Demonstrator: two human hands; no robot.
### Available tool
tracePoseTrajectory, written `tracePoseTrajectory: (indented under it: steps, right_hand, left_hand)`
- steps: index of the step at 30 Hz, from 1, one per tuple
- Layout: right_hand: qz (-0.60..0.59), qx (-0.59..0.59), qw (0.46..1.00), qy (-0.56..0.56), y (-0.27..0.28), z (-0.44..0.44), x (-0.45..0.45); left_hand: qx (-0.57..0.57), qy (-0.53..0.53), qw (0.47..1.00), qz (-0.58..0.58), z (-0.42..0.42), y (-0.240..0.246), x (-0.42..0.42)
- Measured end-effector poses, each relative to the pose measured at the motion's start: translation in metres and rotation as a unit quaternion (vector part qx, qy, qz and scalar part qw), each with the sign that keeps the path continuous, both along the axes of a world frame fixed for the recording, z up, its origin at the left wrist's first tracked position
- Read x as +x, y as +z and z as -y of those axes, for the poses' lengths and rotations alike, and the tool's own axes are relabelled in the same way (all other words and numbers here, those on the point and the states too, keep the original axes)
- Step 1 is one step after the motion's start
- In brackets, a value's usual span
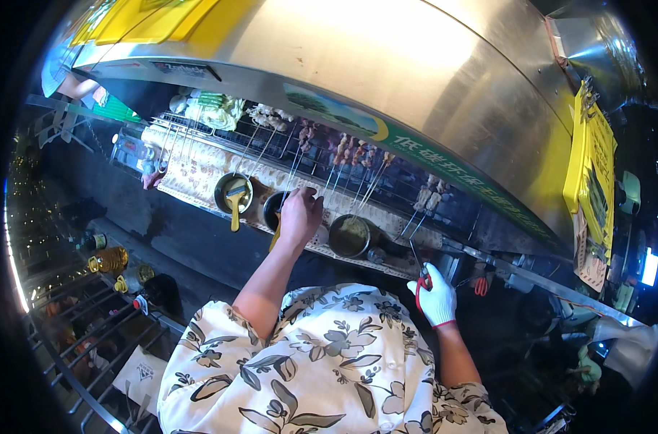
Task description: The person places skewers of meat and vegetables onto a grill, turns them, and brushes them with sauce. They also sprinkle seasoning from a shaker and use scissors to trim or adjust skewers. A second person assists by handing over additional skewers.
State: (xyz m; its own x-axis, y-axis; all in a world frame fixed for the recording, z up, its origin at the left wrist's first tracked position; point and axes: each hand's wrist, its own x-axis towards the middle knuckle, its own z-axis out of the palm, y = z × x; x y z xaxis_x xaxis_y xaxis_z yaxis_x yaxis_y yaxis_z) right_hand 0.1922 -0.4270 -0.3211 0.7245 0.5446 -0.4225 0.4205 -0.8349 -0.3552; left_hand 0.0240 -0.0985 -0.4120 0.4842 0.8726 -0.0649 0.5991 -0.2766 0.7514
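My bare left hand (302, 214) is over the ledge in front of the grill, fingers curled. It partly covers a dark bowl (272, 209) and lies beside the thin metal skewers of some meat (306, 135); whether it grips anything is hidden. In a white knit glove, my right hand (436, 297) is closed around the red handles of a scissor-like metal tool (422, 279), whose thin tip points up toward the grill. Near that tip, meat skewers (429, 195) lie on the grill grate (321, 157). More meat skewers (356, 151) lie between my hands.
A sauce bowl with a yellow-handled brush (234, 209) and a pot of liquid (350, 236) stand on the patterned ledge covering (199, 171). Leafy vegetables (218, 111) lie on the grill's left. A steel hood (361, 49) overhangs it. Another person's arm (79, 87) shows far left.
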Motion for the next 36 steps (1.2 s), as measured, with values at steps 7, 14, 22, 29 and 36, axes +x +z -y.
tracePoseTrajectory:
  steps: [7,14,22,29,36]
  right_hand:
    - [0.070,0.016,0.992,0.105,0.007,-0.067,0.010]
    - [0.083,-0.031,0.980,0.178,0.030,-0.206,0.032]
    - [0.087,0.051,0.975,0.197,0.030,-0.223,0.018]
    - [0.044,0.038,0.990,0.128,0.022,-0.161,-0.003]
    - [-0.002,-0.042,0.994,0.101,-0.009,-0.085,-0.018]
  left_hand:
    - [-0.050,-0.046,0.997,-0.038,-0.004,-0.023,0.006]
    - [-0.056,-0.025,0.998,0.014,-0.002,-0.027,0.008]
    - [-0.061,-0.026,0.997,0.047,-0.001,-0.033,0.006]
    - [-0.124,-0.029,0.990,0.066,-0.004,-0.028,-0.003]
    - [-0.160,-0.049,0.982,0.085,-0.008,-0.034,0.001]
